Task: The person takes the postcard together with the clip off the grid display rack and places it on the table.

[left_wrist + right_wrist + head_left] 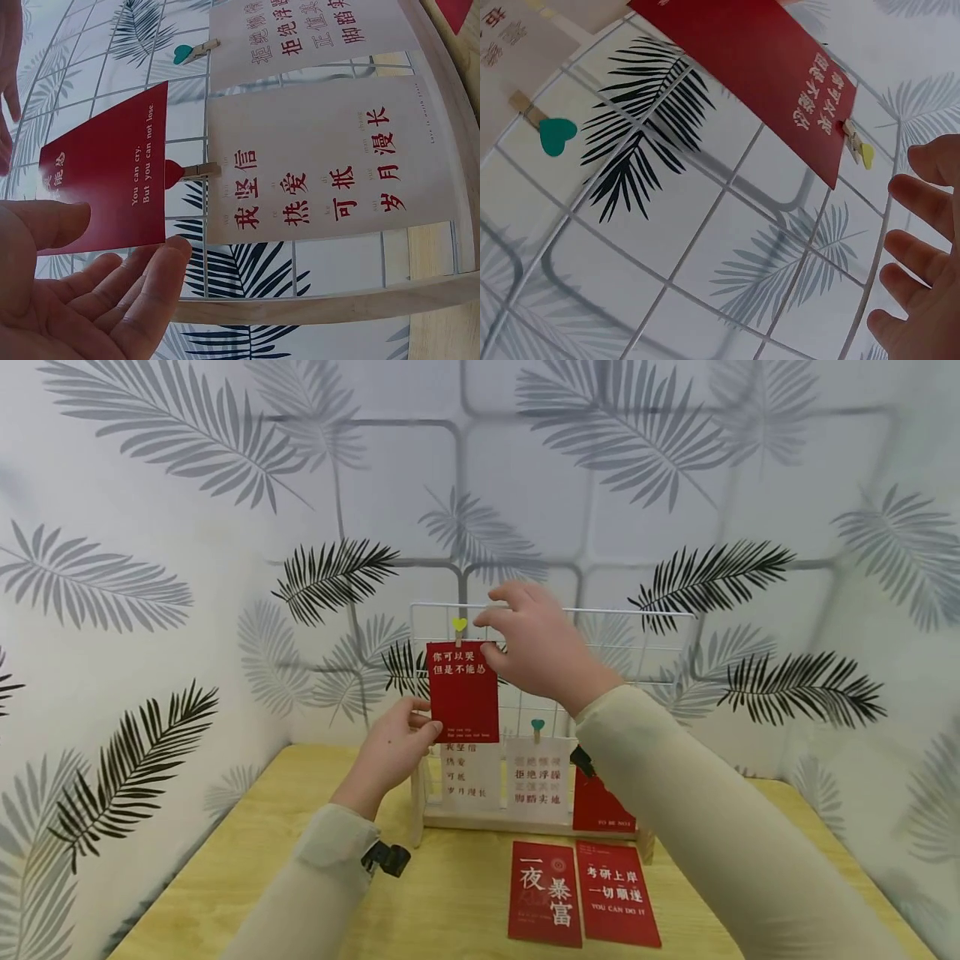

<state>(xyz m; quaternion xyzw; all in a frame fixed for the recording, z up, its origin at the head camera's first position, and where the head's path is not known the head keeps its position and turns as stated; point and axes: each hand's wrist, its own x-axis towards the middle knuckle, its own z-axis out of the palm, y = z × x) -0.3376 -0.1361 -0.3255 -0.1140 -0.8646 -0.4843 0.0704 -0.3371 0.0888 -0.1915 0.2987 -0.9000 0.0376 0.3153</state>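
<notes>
A red card with white lettering hangs at the upper left of a white wire grid, under a clothespin with a yellow heart. My left hand pinches its lower left edge, thumb across the front. Beside the card's upper right corner is my right hand, fingers loosely bent and holding nothing; in the right wrist view those fingers are apart from the yellow-heart clothespin. Below the red card a white card hangs from a clothespin with a red heart.
A second white card hangs from a teal-heart clothespin, with another red card to its right, partly behind my right sleeve. Two red cards, one left and one right, lie on the wooden table before the wooden base.
</notes>
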